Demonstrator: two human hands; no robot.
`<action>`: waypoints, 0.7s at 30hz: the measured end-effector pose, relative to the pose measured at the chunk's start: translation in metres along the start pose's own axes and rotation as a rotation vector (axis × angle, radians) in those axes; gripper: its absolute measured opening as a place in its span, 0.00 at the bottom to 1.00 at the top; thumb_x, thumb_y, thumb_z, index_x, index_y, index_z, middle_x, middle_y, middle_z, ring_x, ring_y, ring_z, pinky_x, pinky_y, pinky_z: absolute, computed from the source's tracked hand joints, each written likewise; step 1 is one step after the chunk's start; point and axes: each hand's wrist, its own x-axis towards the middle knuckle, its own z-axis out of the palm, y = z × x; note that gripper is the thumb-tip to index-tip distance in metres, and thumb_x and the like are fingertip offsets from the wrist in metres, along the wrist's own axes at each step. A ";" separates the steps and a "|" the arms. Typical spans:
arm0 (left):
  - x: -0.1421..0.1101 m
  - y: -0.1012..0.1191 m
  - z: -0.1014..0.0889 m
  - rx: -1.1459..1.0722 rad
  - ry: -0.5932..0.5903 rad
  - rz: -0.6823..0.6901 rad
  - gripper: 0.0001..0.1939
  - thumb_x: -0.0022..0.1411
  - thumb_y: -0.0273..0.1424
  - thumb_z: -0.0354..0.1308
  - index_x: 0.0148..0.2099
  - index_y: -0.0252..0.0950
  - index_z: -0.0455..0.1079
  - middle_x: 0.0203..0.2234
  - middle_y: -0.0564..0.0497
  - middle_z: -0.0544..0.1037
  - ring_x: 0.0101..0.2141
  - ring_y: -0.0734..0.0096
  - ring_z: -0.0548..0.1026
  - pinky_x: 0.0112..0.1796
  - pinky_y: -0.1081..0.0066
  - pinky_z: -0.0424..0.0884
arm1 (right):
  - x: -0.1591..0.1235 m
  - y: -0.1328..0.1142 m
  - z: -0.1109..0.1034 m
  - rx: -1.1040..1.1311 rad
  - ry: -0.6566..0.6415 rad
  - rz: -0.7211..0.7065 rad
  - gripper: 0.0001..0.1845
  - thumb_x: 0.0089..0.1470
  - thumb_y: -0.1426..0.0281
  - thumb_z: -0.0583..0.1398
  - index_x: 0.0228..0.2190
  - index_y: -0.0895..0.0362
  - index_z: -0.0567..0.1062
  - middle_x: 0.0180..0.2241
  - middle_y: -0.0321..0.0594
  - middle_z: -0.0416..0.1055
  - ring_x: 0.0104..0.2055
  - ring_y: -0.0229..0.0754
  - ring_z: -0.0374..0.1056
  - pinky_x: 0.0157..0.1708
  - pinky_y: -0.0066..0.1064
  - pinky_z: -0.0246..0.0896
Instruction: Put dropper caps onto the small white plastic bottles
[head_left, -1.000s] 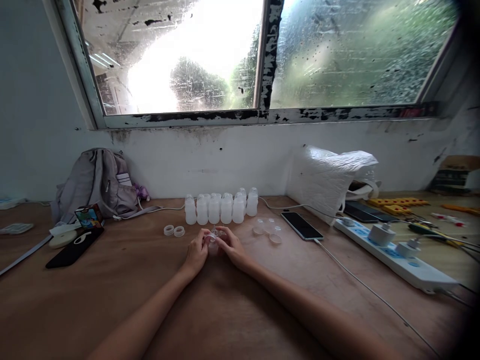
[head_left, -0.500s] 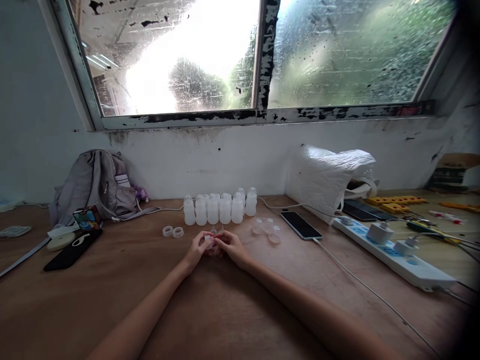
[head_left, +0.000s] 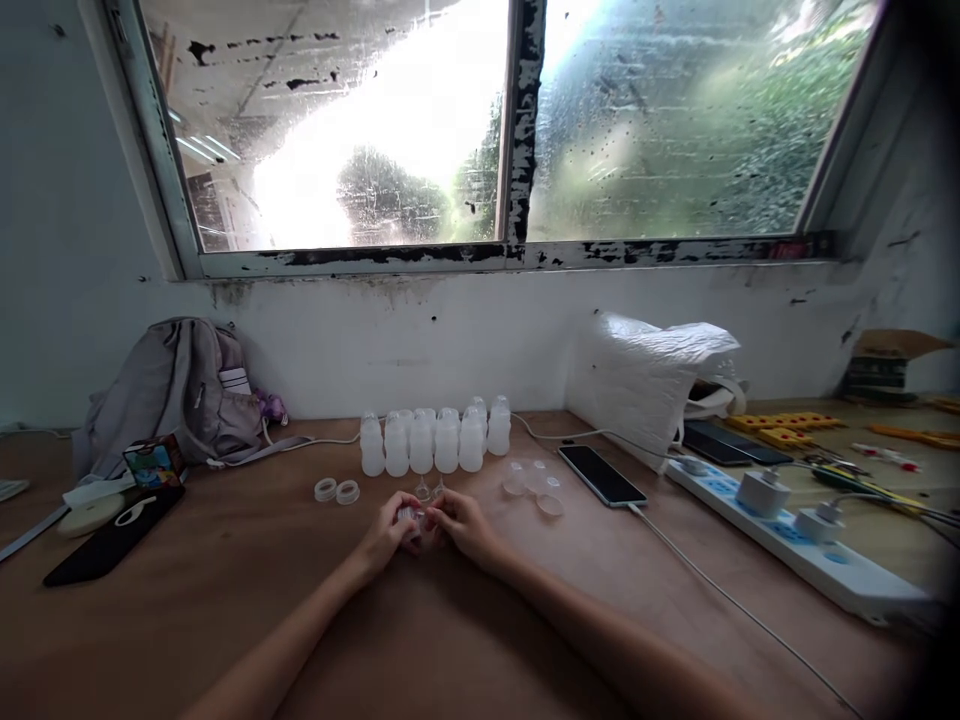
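Note:
My left hand (head_left: 384, 535) is closed around a small white ring (head_left: 407, 514), which looks like a bottle collar and is partly covered by the fingers. Close against it, my right hand (head_left: 466, 527) has its fingertips pinched together; what they hold is too small to make out. Just beyond the fingertips stand clear bottle teats (head_left: 423, 490), partly hidden. Several frosted baby bottles (head_left: 421, 445) with domed caps stand in rows behind them. Two white rings (head_left: 347, 492) lie to the left. Clear round discs (head_left: 550, 507) lie on the right.
A phone (head_left: 602, 476) on a cable and a white power strip (head_left: 795, 535) lie to the right, near a silvery bag (head_left: 637, 390). At left are a grey backpack (head_left: 169, 385), a small box (head_left: 155, 461) and a black flat case (head_left: 112, 538). A window is above.
The view has tilted up slightly, so everything sits lower. My hands have turned the ring between them and shifted slightly; more of the teats behind now shows.

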 end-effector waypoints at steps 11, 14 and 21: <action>0.012 -0.008 -0.009 -0.184 -0.071 0.018 0.08 0.43 0.25 0.52 0.30 0.34 0.60 0.27 0.51 0.70 0.30 0.68 0.70 0.30 0.70 0.66 | 0.077 -0.061 -0.070 -0.687 0.358 -0.338 0.07 0.49 0.70 0.52 0.25 0.57 0.68 0.24 0.38 0.69 0.25 0.35 0.64 0.26 0.25 0.57; 0.015 -0.009 -0.011 -0.389 -0.024 -0.011 0.10 0.39 0.23 0.51 0.29 0.36 0.57 0.28 0.52 0.69 0.30 0.68 0.70 0.30 0.69 0.66 | 0.132 -0.077 -0.104 -0.844 0.387 -0.170 0.06 0.47 0.72 0.53 0.28 0.58 0.70 0.28 0.39 0.70 0.29 0.37 0.65 0.29 0.26 0.57; 0.017 -0.013 -0.018 -0.505 0.016 -0.076 0.10 0.44 0.26 0.52 0.32 0.37 0.57 0.30 0.51 0.69 0.30 0.69 0.71 0.32 0.68 0.65 | 0.196 -0.068 -0.123 -1.257 -0.095 0.120 0.08 0.37 0.73 0.61 0.26 0.54 0.75 0.31 0.40 0.70 0.41 0.46 0.60 0.39 0.37 0.52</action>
